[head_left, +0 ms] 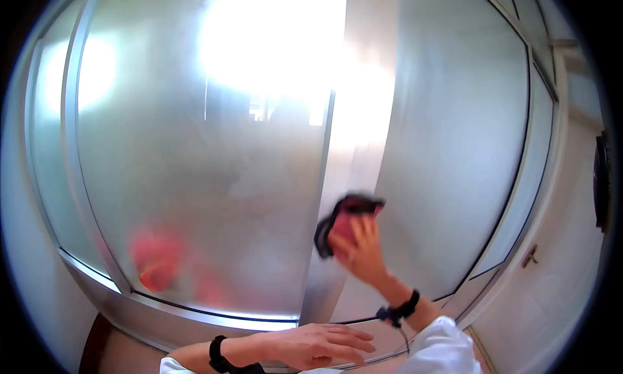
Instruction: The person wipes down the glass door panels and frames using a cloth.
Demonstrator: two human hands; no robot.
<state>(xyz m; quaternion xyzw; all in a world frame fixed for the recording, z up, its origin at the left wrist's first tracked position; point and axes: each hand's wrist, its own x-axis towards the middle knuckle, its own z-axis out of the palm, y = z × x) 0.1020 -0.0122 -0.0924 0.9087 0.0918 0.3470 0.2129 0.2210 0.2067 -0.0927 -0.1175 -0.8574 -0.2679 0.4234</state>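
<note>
My right hand (361, 250) presses a pink and black cloth (350, 217) against the metal upright (359, 134) between two frosted glass panels. Its fingers are spread over the cloth, which is blurred by motion. Lower down, my left hand (322, 345) hovers near the bottom rail with its fingers stretched out and nothing in it. Both wrists wear black bands, and white sleeves show at the lower edge.
Frosted panes (195, 179) stand on the left, with another pane (454, 147) on the right. Blurred red shapes (158, 254) show through the left glass. At the right is a white door (561, 276) with a handle (531, 256). Strong glare covers the upper glass.
</note>
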